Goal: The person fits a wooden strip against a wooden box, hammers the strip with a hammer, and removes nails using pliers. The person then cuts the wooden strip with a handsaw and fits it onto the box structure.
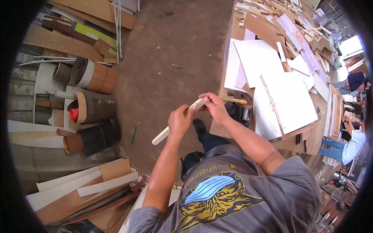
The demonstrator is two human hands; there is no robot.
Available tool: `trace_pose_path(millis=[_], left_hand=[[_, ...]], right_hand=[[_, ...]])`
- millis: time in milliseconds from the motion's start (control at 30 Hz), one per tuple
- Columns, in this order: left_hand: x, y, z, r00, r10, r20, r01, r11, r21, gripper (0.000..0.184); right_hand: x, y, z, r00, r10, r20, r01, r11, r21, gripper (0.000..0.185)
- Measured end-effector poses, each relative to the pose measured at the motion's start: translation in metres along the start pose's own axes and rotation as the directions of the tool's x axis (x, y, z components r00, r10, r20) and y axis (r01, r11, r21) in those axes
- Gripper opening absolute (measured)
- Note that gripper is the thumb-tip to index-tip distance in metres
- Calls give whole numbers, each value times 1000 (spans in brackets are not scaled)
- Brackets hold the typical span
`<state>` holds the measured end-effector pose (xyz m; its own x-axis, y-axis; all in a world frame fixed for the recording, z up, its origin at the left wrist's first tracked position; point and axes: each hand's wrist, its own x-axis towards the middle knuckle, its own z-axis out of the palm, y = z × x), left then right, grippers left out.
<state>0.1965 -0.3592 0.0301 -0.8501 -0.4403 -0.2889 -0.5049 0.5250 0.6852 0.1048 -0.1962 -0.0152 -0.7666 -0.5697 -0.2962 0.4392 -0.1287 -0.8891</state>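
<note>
A short pale wooden strip [161, 136] slants across in front of me, held in both hands above the floor. My left hand [181, 121] is closed round its middle, with the lower end sticking out past the wrist. At the upper end, my right hand [216, 109] pinches the strip between thumb and fingers. Just beyond the right hand, a wooden handle [235, 100] lies at the edge of a cluttered worktable [218, 126], beside a dark tool part that I cannot make out clearly.
White boards [287, 103] and many offcuts cover the worktable on the right. Rolls of sheet material [93, 75] stand on the left, with stacked planks [89, 186] below them. Brown floor [175, 42] runs between. A person in a white shirt [352, 146] is at far right.
</note>
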Motion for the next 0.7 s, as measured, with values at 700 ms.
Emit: trace_pose_path(millis=[700], left_hand=[[218,-38,-139,956,240,168,-218,966,-136,40]], right_hand=[[183,-56,115,937,-105,-333,56,987,-153,23]])
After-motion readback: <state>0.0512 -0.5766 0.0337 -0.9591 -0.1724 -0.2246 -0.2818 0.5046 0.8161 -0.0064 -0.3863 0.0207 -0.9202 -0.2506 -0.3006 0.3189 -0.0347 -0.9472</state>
